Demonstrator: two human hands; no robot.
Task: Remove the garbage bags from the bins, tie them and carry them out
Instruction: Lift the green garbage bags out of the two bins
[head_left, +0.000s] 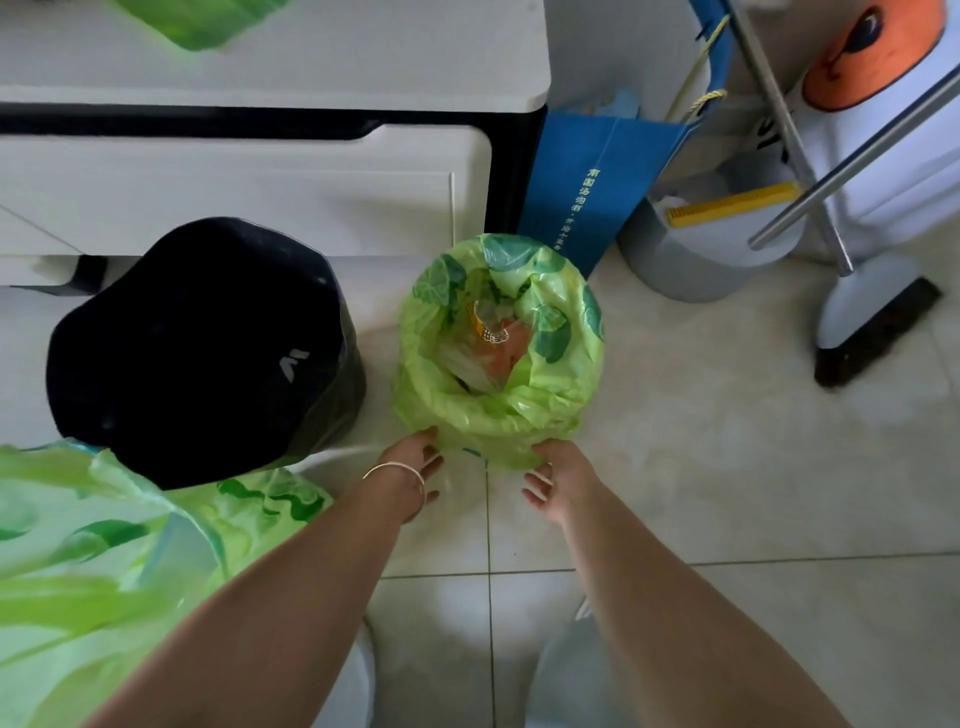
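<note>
A green leaf-patterned garbage bag (545, 400) lines a small round bin in the middle of the floor, its top folded down over the rim and rubbish showing inside. My left hand (415, 462) reaches to the bag's lower left edge, fingers loosely extended and touching the plastic. My right hand (553, 475) is at the lower right edge, with its fingers partly curled against the hanging plastic. A second green bag (104, 561) lies at the lower left beside my left arm.
A black bin-shaped object with a dark cap (202, 353) on it stands left of the green bin. Behind are a white cabinet (260, 192), a blue paper bag (592, 182), a grey bucket (711, 254) and a broom (878, 332) at right.
</note>
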